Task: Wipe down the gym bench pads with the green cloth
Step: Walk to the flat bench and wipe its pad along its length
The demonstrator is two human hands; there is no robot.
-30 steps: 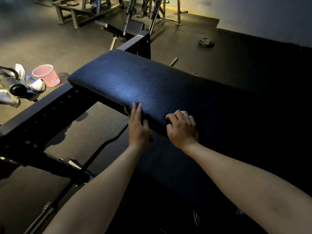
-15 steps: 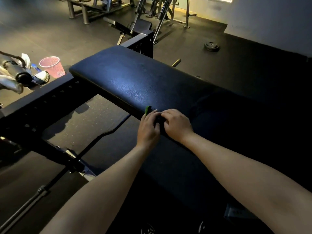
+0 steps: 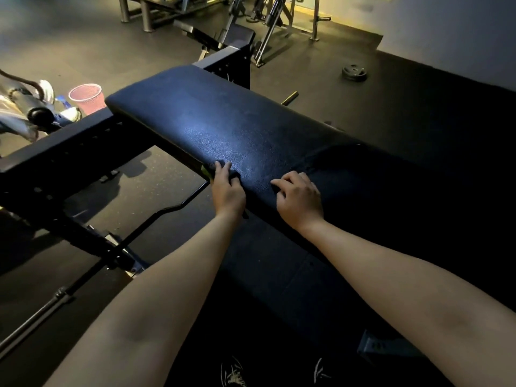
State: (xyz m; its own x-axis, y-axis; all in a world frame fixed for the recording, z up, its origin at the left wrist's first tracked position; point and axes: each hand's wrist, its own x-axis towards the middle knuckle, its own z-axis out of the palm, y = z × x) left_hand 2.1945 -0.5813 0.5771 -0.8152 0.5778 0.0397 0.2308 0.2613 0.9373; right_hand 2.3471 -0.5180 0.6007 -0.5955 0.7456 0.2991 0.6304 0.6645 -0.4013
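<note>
A long black gym bench pad runs from the upper left to the right, its right half in deep shadow. My left hand sits at the pad's near edge, fingers curled over the green cloth. Only a small green strip of the cloth shows beside my fingers, and a dark fold lies under them. My right hand rests on the pad a hand's width to the right, fingers bent with the tips touching the surface, holding nothing.
A black perforated frame beam crosses on the left, with a curved barbell on the floor below it. A pink mesh basket stands at left. A weight plate lies on the floor far right; gym machines stand behind.
My left hand has slid left along the pad's near edge with the cloth, away from my right hand. Half a second ago the two hands were touching.
</note>
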